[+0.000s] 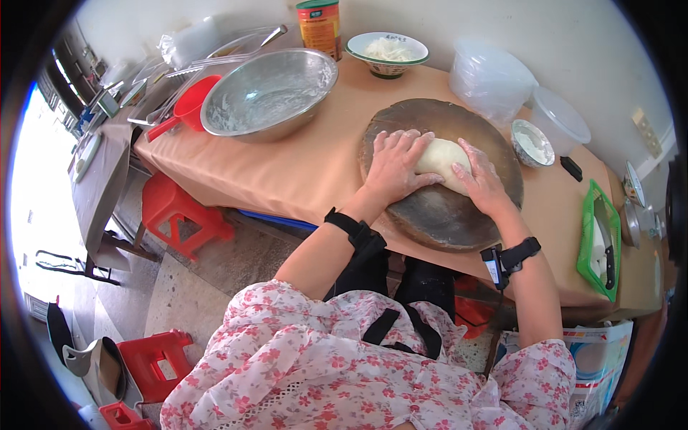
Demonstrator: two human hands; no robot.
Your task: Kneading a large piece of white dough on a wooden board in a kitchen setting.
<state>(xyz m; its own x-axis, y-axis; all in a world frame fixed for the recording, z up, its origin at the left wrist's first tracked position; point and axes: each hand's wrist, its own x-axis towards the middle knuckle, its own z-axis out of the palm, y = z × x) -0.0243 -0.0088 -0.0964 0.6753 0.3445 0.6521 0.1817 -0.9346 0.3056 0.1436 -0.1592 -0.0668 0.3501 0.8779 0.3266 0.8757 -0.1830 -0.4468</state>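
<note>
A smooth white lump of dough (443, 162) rests on a round, dark wooden board (437, 222) at the table's near edge. My left hand (396, 166) presses on the dough's left side, its thumb along the near side and its fingers toward the far side. From the right, my right hand (481, 179) cups the other side with its fingers against it. Flour or dough specks cling to both hands' fingers. Each wrist wears a black strap with a small device on it. The dough's underside is hidden.
Left of the board stand a floury metal basin (269, 93) and a red scoop (193, 107). Behind are a patterned bowl of white shreds (387, 54) and an orange can (319, 29). A flour bowl (532, 143), plastic-wrapped tubs (491, 79) and a green basket with a knife (599, 240) lie right.
</note>
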